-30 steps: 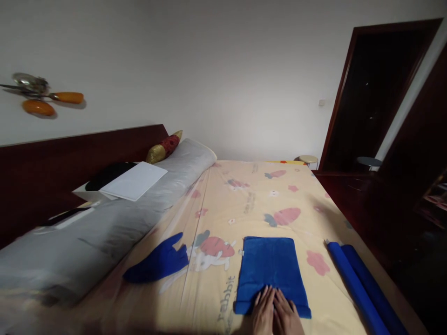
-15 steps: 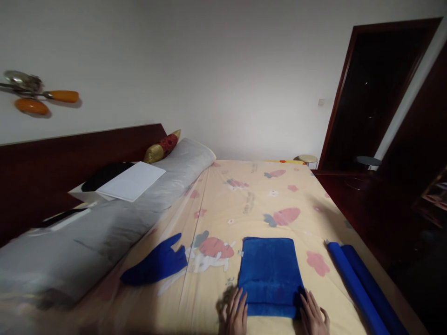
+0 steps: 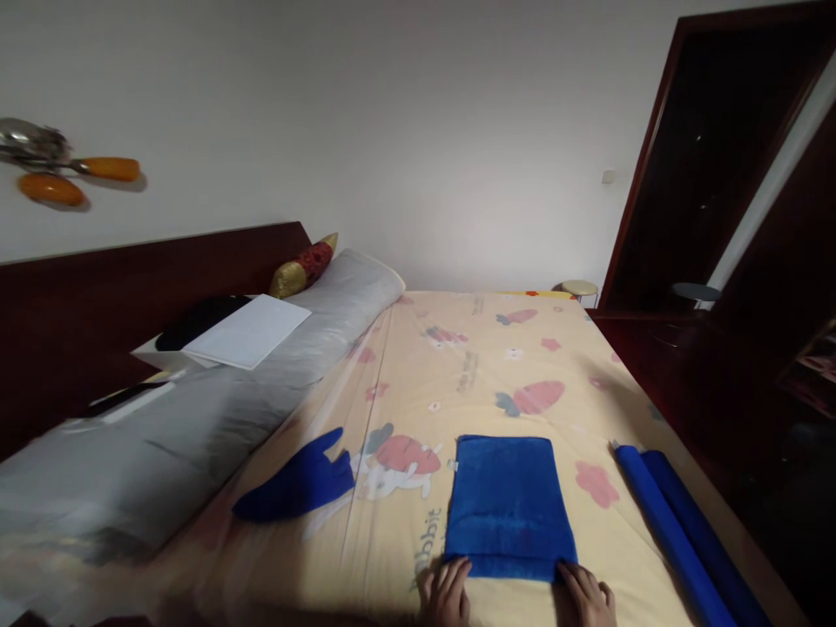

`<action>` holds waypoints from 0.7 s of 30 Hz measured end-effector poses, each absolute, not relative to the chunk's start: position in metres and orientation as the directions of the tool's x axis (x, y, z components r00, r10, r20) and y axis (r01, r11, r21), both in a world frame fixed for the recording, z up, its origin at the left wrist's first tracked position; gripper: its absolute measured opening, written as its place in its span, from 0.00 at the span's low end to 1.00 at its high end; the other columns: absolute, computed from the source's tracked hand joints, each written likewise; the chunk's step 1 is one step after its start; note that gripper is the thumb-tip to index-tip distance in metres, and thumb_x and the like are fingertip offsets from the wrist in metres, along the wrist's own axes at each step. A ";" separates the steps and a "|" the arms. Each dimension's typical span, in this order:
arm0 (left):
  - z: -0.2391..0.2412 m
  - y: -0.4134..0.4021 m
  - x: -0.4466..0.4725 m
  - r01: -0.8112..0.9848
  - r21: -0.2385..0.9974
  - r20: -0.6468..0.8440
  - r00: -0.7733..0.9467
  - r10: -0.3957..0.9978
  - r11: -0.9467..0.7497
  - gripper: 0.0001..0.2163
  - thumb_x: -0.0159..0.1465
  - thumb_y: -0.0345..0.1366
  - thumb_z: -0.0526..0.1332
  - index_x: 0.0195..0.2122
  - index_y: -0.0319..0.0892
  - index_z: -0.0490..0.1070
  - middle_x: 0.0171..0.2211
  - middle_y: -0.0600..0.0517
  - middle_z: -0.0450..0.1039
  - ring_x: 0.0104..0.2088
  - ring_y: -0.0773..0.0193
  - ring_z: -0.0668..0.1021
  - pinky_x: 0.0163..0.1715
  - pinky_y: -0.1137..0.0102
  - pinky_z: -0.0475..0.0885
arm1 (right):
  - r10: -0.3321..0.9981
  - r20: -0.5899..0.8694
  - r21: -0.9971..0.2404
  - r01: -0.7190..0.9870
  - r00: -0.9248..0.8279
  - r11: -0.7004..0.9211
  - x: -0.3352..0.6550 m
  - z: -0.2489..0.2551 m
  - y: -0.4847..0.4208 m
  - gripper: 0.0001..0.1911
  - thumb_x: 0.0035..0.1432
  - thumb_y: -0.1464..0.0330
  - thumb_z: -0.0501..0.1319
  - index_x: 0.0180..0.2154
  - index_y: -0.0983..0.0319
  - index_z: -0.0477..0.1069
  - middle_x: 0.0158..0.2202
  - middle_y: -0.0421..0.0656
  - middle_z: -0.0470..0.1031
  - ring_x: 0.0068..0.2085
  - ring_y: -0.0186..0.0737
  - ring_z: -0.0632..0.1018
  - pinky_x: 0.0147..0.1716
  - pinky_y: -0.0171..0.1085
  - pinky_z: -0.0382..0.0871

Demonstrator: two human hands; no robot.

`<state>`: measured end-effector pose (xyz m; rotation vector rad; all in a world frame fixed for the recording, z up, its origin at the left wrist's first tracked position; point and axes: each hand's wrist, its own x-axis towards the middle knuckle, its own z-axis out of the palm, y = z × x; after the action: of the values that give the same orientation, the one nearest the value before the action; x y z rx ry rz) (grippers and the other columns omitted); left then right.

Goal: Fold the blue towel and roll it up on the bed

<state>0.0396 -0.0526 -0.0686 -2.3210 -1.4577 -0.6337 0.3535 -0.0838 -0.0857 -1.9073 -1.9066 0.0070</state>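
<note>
A blue towel [image 3: 508, 498] with a small white tag on its left edge lies flat on the bed, with a narrow fold along its near edge. At its near left corner is my left hand [image 3: 447, 589], fingers bent together and closed on the folded edge. My right hand [image 3: 586, 592] grips the near right corner in the same way. The thumbs are mostly hidden.
Two long blue rolls [image 3: 685, 531] lie along the bed's right side. A dark blue cut cloth piece [image 3: 297, 482] lies left on the patterned sheet [image 3: 418, 387]. A grey bolster [image 3: 196, 435] carries a white board [image 3: 249, 331]. Stools stand beyond the bed.
My fingers have moved from lying along the towel's sides to its near corners and curled in. The view has shifted slightly; the towel stays spread out.
</note>
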 end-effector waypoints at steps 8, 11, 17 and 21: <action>-0.032 -0.025 0.068 0.937 0.329 0.218 0.046 0.975 -0.117 0.17 0.51 0.21 0.52 0.31 0.50 0.74 0.33 0.59 0.79 0.41 0.65 0.77 0.50 0.64 0.63 | 0.994 0.100 -0.379 0.925 0.054 -0.012 0.350 -0.035 -0.048 0.12 0.56 0.65 0.52 0.35 0.55 0.73 0.39 0.42 0.78 0.43 0.43 0.75 0.46 0.44 0.58; -0.027 -0.009 0.074 0.950 0.308 0.195 -0.016 0.981 -0.046 0.16 0.54 0.22 0.51 0.30 0.49 0.75 0.28 0.57 0.78 0.38 0.63 0.78 0.50 0.59 0.65 | 0.991 0.063 -0.373 0.924 0.115 -0.084 0.350 -0.032 -0.033 0.13 0.56 0.65 0.50 0.34 0.57 0.73 0.37 0.44 0.79 0.43 0.45 0.75 0.45 0.46 0.60; -0.054 0.000 0.094 0.970 0.220 0.345 0.026 0.938 -0.108 0.21 0.57 0.25 0.51 0.46 0.49 0.76 0.47 0.49 0.78 0.50 0.53 0.75 0.53 0.53 0.66 | 0.954 0.243 -0.325 0.941 0.176 -0.091 0.330 -0.040 -0.024 0.18 0.51 0.66 0.54 0.44 0.56 0.72 0.44 0.49 0.77 0.46 0.54 0.75 0.48 0.53 0.59; -0.082 -0.004 0.122 0.915 0.075 0.519 0.304 0.799 -0.397 0.22 0.60 0.25 0.50 0.49 0.53 0.73 0.47 0.57 0.79 0.48 0.64 0.77 0.50 0.66 0.70 | 0.942 0.316 -0.385 0.893 -0.109 0.233 0.302 -0.053 -0.024 0.14 0.54 0.65 0.56 0.43 0.50 0.73 0.43 0.40 0.79 0.44 0.43 0.77 0.49 0.43 0.62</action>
<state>0.1220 -0.0036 -0.0819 -2.3377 -1.5689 -0.7189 0.3023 -0.0240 -0.0534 -1.6784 -2.0203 0.1325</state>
